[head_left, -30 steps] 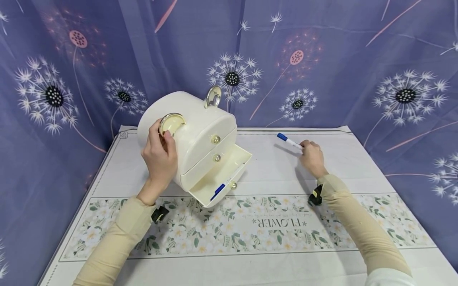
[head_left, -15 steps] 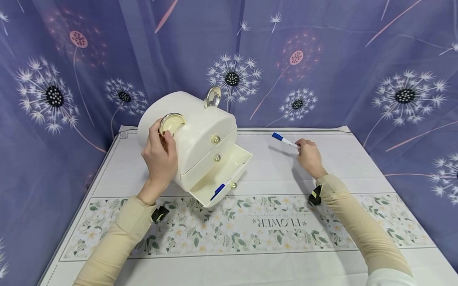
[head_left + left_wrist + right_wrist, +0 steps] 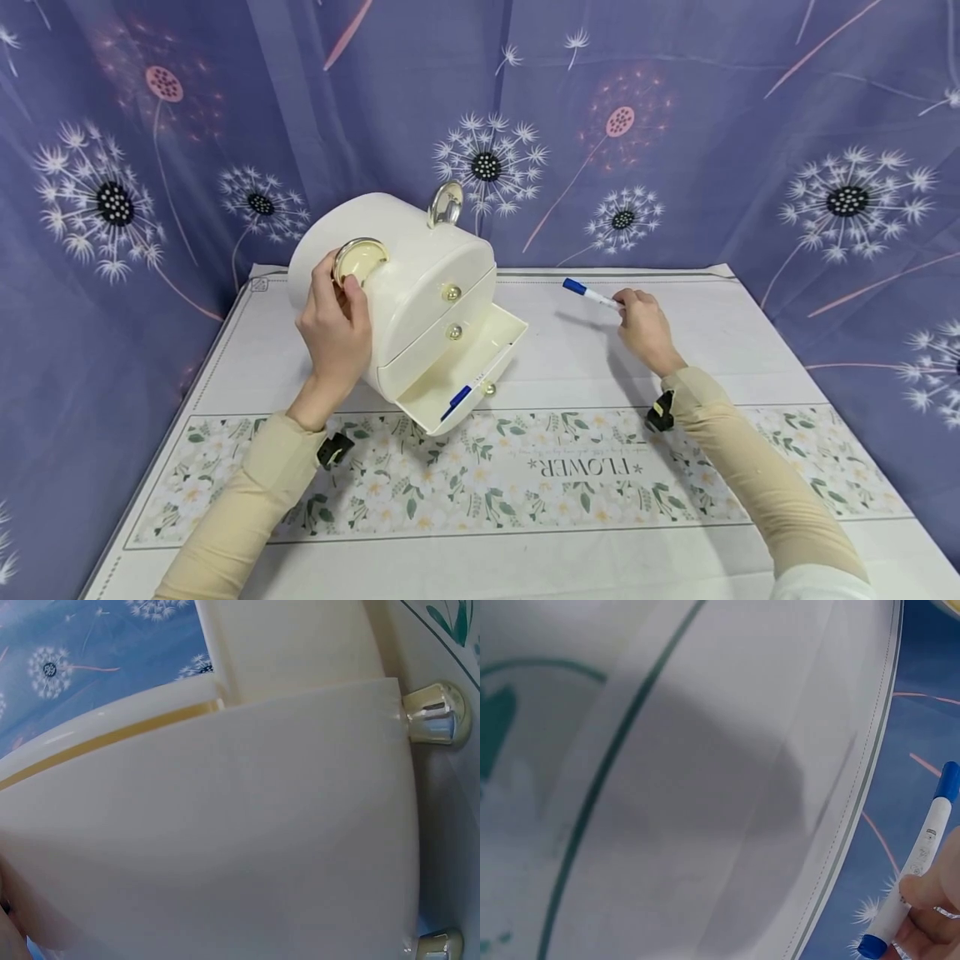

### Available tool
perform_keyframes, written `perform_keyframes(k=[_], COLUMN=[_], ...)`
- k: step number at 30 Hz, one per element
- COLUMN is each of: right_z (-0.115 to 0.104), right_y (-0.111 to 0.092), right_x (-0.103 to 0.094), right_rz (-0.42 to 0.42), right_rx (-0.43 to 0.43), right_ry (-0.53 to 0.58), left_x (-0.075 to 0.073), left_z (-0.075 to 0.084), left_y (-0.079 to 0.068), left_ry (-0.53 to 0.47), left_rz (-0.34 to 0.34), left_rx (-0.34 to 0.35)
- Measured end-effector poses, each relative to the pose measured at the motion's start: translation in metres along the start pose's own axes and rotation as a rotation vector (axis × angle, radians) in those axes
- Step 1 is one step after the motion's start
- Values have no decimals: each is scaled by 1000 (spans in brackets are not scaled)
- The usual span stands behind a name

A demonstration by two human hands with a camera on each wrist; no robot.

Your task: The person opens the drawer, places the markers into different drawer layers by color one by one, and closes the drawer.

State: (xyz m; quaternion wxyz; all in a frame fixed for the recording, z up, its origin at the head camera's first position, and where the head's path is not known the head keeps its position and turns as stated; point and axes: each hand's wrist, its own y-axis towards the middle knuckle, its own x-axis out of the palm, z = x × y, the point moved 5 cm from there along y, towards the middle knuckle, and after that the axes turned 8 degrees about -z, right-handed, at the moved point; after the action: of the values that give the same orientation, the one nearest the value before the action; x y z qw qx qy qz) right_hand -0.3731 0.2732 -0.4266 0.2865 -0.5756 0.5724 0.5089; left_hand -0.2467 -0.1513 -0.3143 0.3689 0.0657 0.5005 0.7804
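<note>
A cream drawer box [image 3: 408, 250] with two gold-rimmed ears stands left of the table's middle. My left hand [image 3: 337, 329] grips its left ear [image 3: 362, 260] between thumb and fingers. The bottom drawer [image 3: 420, 407] is pulled out; inside lies a blue-capped marker [image 3: 461, 396]. Off to the right, my right hand [image 3: 647, 332] pinches a second white marker [image 3: 592, 293], its blue cap pointing left above the table. In the right wrist view, the thumb presses this marker [image 3: 922, 851] near its lower end. The left wrist view is mostly filled by the box's side [image 3: 225, 825].
The white table cover [image 3: 570, 367] has a floral strip [image 3: 420, 492] printed along its front. Behind it hangs a purple dandelion curtain [image 3: 570, 83]. Gold knobs [image 3: 452, 292] stick out from the drawer fronts.
My right hand has shifted a little to the left with the marker, toward the box. The left hand and the box have stayed in place.
</note>
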Motion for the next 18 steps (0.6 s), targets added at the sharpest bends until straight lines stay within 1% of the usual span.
perform_keyframes(k=[5, 11, 18], right_z=[-7, -18, -26], right_y=[-1, -1, -1], right_x=[-3, -6, -7], right_rz=[10, 47, 51], right_rx=[-28, -105, -149], right_ry=[5, -2, -16], left_x=[0, 0, 0], left_z=[-1, 0, 0], left_y=[0, 1, 0], left_ry=[0, 5, 3], left_rz=[1, -2, -2], left_rx=[0, 0, 2])
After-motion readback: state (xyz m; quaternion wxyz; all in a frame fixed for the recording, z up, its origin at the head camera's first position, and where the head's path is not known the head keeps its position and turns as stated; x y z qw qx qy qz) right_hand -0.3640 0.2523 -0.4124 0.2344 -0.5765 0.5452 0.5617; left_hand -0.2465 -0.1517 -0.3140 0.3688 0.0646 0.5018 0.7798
